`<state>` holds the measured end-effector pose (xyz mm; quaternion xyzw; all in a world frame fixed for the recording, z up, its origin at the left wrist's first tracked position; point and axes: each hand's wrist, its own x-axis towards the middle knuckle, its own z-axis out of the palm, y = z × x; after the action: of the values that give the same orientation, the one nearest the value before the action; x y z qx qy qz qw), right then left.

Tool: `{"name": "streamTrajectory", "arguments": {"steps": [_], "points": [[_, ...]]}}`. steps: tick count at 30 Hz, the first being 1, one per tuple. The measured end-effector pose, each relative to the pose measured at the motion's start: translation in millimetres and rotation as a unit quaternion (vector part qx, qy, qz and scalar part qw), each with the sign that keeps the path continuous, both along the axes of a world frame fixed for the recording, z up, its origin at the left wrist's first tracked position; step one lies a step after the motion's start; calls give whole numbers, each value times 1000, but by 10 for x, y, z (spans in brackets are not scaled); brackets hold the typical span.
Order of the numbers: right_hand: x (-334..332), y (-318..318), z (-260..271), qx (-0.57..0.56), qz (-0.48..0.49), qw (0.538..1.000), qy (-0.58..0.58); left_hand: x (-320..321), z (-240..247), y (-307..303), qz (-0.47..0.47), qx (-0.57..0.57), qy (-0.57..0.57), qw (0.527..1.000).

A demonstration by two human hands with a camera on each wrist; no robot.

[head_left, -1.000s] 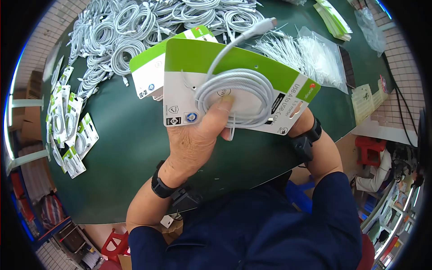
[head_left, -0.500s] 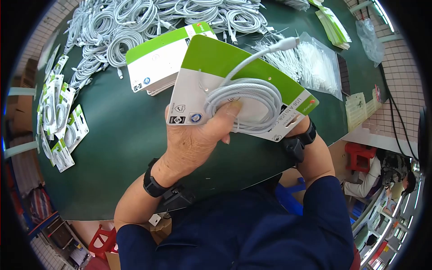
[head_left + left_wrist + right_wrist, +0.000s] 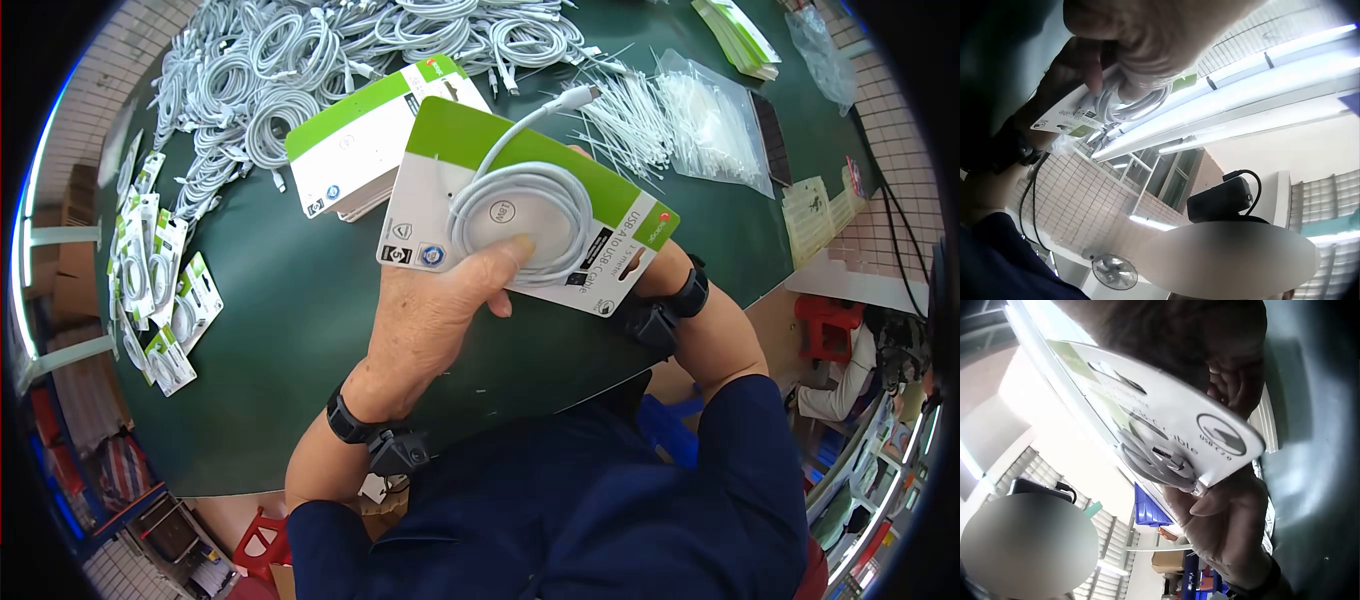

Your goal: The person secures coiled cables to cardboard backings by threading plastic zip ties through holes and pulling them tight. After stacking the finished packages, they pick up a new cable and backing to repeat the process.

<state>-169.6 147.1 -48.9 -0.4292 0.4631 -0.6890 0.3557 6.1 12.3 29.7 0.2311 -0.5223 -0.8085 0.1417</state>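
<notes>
My left hand (image 3: 425, 305) grips a green-and-white packaging card (image 3: 625, 215), its thumb laid over the front and pressing inside the bottom of a coil. That coil is a pale grey USB cable (image 3: 575, 200), lying against the card's printed face with one plug end sticking out past the top edge. Behind the card is my right hand (image 3: 1235, 369), mostly hidden in the head view. In the right wrist view its fingers curl close behind the card, and what they pinch there I cannot tell. A metal USB plug (image 3: 1169, 456) shows on the coil.
A stack of blank cards (image 3: 345, 150) lies just beyond the held one. Behind it spreads a heap of coiled cables (image 3: 290, 50). Loose white cable ties (image 3: 625, 120) and a bag of them (image 3: 715, 130) lie to the right. Several carded cables (image 3: 150, 260) are piled at left.
The held card has tilted and shifted a little, its plug end now lower and further left than half a second ago. A small white tie loop by my left thumb no longer shows.
</notes>
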Motion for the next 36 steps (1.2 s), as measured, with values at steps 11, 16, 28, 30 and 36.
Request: {"name": "streamTrajectory", "arguments": {"steps": [11, 16, 28, 30, 36], "points": [[-24, -319, 330, 174, 91, 974, -114, 233, -274, -150, -107, -28, 77, 991], [48, -286, 415, 183, 78, 976, -92, 275, -454, -8, -73, -26, 103, 992], [57, -198, 713, 182, 123, 973, -68, 178, -669, -151, 14, -35, 107, 994], [-13, -211, 648, 166, 117, 978, -48, 207, -615, -123, -10, -25, 70, 997], [-256, -249, 472, 139, 7, 985, -100, 167, -497, -74, 62, 164, 35, 984]]}}
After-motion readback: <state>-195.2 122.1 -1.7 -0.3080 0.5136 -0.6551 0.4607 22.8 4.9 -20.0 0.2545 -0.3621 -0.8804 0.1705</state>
